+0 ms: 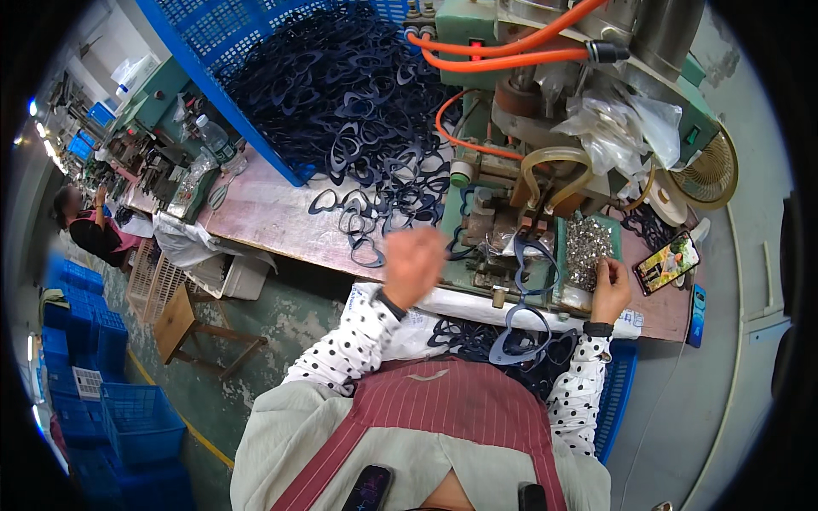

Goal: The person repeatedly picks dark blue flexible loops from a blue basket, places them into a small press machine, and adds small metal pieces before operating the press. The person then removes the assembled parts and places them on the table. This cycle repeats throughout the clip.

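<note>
My left hand is smeared by motion above the table's front edge, just left of the machine; its fingers cannot be made out. My right hand is closed in a pinch at the right rim of a green tray of small shiny metal pieces. Whatever is between its fingertips is too small to tell. Between my hands, a dark blue eyeglass frame front hangs from the press machine, one end up at its tooling. More dark blue frame fronts lie loose beyond my left hand.
A big blue crate spills a heap of frame fronts. Orange hoses cross the machine. At right are a lit phone and a fan. Frame fronts also lie below the table edge. A wooden stool stands left.
</note>
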The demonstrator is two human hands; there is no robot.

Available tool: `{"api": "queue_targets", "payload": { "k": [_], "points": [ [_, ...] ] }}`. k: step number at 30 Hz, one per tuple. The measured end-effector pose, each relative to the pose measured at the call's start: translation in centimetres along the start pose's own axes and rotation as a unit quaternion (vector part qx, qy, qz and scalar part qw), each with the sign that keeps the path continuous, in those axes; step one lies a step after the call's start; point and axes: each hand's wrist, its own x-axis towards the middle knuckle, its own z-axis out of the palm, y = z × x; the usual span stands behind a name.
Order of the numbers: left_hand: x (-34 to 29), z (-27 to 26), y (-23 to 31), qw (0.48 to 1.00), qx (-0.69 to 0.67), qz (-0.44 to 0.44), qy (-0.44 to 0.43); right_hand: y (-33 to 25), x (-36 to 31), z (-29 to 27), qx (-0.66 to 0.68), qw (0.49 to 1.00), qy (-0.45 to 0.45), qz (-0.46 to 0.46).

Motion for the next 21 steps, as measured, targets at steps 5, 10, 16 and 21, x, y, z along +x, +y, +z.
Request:
{"api": "queue_targets", "payload": {
  "k": [5,10,16,21],
  "points": [
    [-2.8,-1.6,-10.1,0.904,0.34,-0.251,-0.06,-0.1,-0.5,-0.1,-0.027,0.998,0.036,-0.047],
    [-4.0,-2.4,-15.4,0.867,0.307,-0.344,-0.187,-0.5,-0.4,0.3,-0.046,0.992,0.068,-0.092],
    [0.2,-3.3,-10.9,0.943,0.189,-0.268,-0.048,-2.0,-0.3,-0.2,-0.036,0.999,0.017,-0.025],
    [4.4,-3.2,-2.4,0.984,0.074,-0.145,0.073,-5.7,-0.3,0.1,-0.033,0.993,0.015,-0.116]
  ]
}}
